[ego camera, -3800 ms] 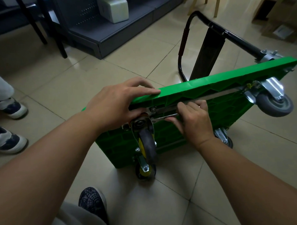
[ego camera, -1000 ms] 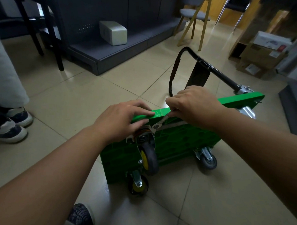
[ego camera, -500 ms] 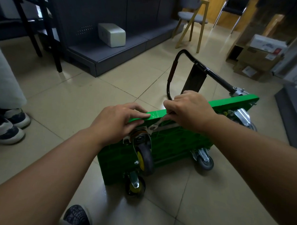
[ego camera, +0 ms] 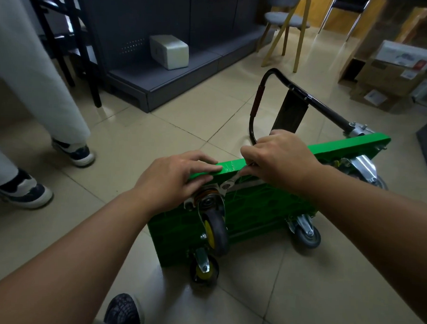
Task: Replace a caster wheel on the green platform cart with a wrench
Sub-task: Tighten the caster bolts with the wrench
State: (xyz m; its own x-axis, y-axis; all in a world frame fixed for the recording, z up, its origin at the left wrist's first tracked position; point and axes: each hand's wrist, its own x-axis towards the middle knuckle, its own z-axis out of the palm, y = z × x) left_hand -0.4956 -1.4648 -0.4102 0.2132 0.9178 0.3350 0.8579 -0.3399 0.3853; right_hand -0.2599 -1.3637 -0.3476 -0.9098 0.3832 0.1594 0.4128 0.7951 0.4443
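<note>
Two hands work on the green platform cart (ego camera: 254, 207), which stands on its long edge on the tiled floor, underside twd me, black handle (ego camera: 308, 97) lying out on the far side. L hand (ego camera: 172, 177): my fingers lie nearly straight over the cart's top edge and press on it, thumb under, near the mounting plate; it grasps nothing. R hand (ego camera: 281, 162): fingers curled round the shank of the wrench (ego camera: 231, 181), a silver one, whose ring end sits on a bolt at the plate's corner, just above the caster wheel (ego camera: 214, 225). That wheel has a grey tyre and yellow hub, at the upper near corner. Second yellow-hub caster (ego camera: 204, 269) is below it, touching the floor; grey caster (ego camera: 306, 233) further along the low edge. Writing: cardboard boxes (ego camera: 392, 76) at upper R carry white labels, one w/ a red mark, text too blurred to read. Another person's sneakers (ego camera: 73, 152) stand at L.
</note>
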